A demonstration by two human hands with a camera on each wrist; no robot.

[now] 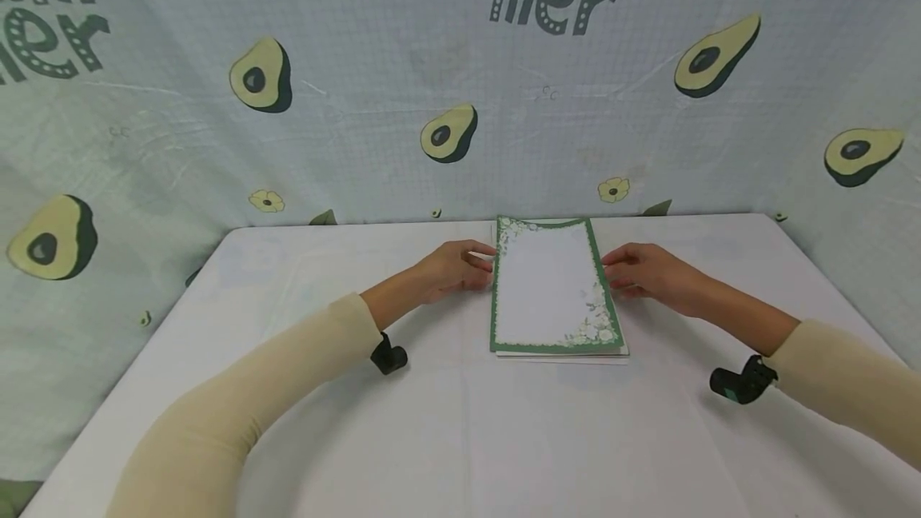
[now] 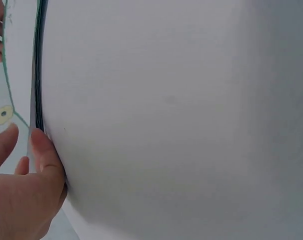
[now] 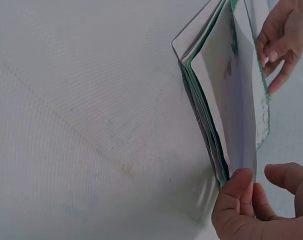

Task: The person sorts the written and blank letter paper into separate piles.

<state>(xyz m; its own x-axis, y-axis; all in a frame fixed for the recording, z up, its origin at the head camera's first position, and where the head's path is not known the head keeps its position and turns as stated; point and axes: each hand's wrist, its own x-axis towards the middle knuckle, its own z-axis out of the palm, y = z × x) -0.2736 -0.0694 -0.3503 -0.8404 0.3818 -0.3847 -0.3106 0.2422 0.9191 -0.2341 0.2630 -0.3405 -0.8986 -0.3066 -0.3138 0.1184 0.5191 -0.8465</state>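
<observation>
The paper (image 1: 548,286) lies stacked on the desk (image 1: 432,438), left hand (image 1: 460,265) and right hand (image 1: 647,274) touching its opposite long edges with relaxed, ungripping fingers; likely light, bendy and apt to slide or crease, it suits a gentle hold along both those edges.

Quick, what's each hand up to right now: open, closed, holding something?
Left hand: open, touching the left edge of the paper stack.
Right hand: open, touching the paper stack's right edge.

Left grip (image 1: 453,270), right grip (image 1: 651,274), green-bordered papers (image 1: 550,286) between them, white table (image 1: 518,438)
</observation>
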